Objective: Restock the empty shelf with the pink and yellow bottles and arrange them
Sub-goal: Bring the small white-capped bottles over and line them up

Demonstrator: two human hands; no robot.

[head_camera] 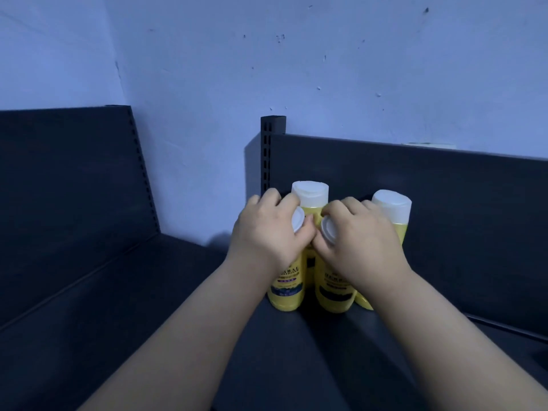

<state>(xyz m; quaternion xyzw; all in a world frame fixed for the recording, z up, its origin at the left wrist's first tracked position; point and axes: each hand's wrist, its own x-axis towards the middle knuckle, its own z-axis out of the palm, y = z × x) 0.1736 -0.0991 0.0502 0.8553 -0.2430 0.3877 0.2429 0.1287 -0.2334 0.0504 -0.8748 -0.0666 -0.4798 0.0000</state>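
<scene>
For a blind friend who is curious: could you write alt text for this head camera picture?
The left hand grips the cap of the front left yellow bottle and the right hand that of the front right yellow bottle, on a dark shelf. Two more yellow bottles stand behind them.

We log a blue painted wall (355, 54), with its corner seam (120, 72) as landmark. Right of the seam we see small dark specks and chips (280, 37) scattered over the paint. Below the seam is a dark side rack (65, 173), with a slotted strip (142, 173) along its right edge. Far right of the seam and lower, we see a pale strip (428, 145) against the wall. We can't tell what it is.
</scene>
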